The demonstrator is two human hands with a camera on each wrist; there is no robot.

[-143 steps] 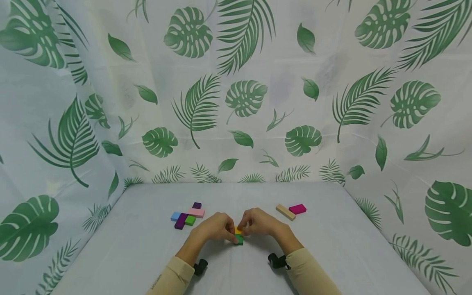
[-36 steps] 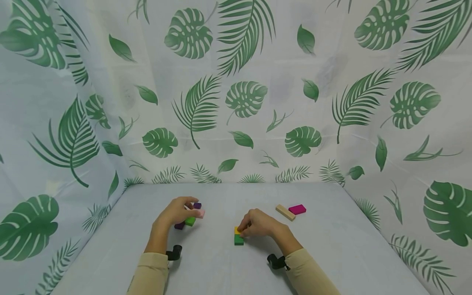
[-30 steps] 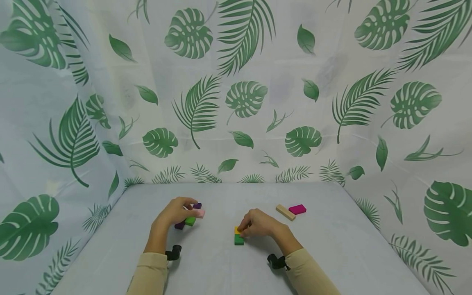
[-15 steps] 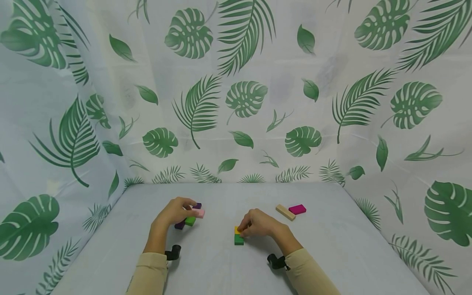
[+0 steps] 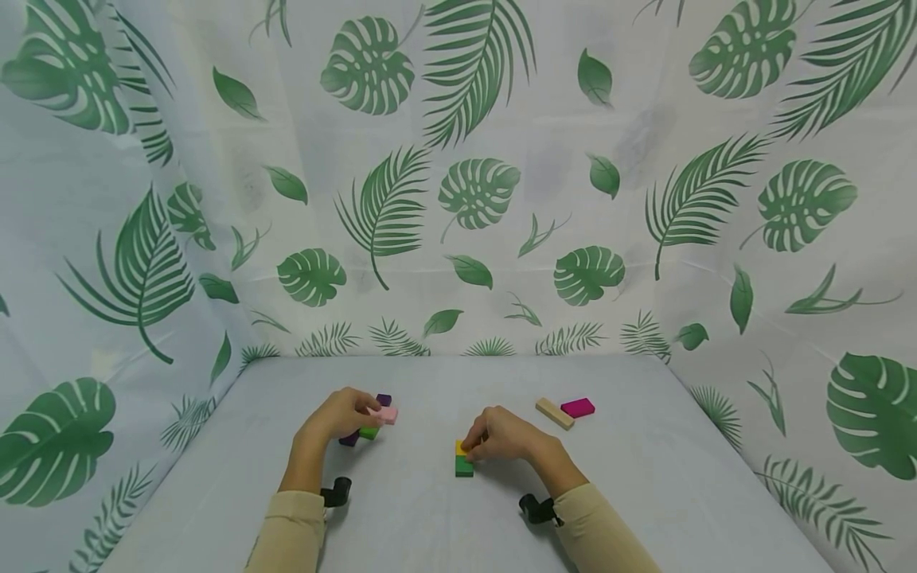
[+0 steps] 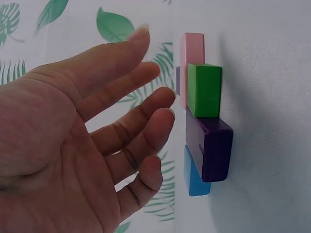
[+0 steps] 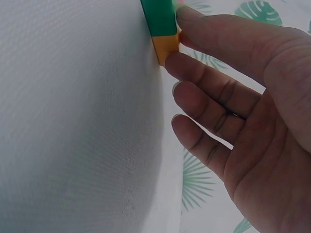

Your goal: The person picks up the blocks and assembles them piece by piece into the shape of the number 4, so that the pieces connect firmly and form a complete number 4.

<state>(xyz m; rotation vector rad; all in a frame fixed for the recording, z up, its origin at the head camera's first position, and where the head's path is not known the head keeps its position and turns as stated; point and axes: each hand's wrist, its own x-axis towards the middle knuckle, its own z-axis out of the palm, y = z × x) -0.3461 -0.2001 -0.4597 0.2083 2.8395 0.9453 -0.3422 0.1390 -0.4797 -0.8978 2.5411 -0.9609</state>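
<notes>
My left hand (image 5: pixel 342 415) hovers over a cluster of flat blocks, its fingers loosely bent. In the left wrist view, its fingertips (image 6: pixel 165 121) are apart from the pink block (image 6: pixel 194 48), the light green block (image 6: pixel 206 90), the dark purple block (image 6: pixel 216 150) and the light blue block (image 6: pixel 197 177). My right hand (image 5: pixel 505 434) pinches the yellow block (image 5: pixel 461 447) between thumb and finger. A dark green block (image 5: pixel 464 467) lies end to end with it, on the near side. In the right wrist view, the thumb (image 7: pixel 218 34) overlaps their edge.
A natural wood block (image 5: pixel 555 413) and a magenta block (image 5: pixel 578 407) lie at the right, close together. A small dark purple block (image 5: pixel 384 399) is behind the pink one. A leaf-patterned cloth (image 5: pixel 458 199) rises behind the white table (image 5: pixel 458 533).
My left hand has left the green and yellow blocks and moved left to the cluster. In the last half second its fingers have shifted slightly at the pink block. My right hand stays put.
</notes>
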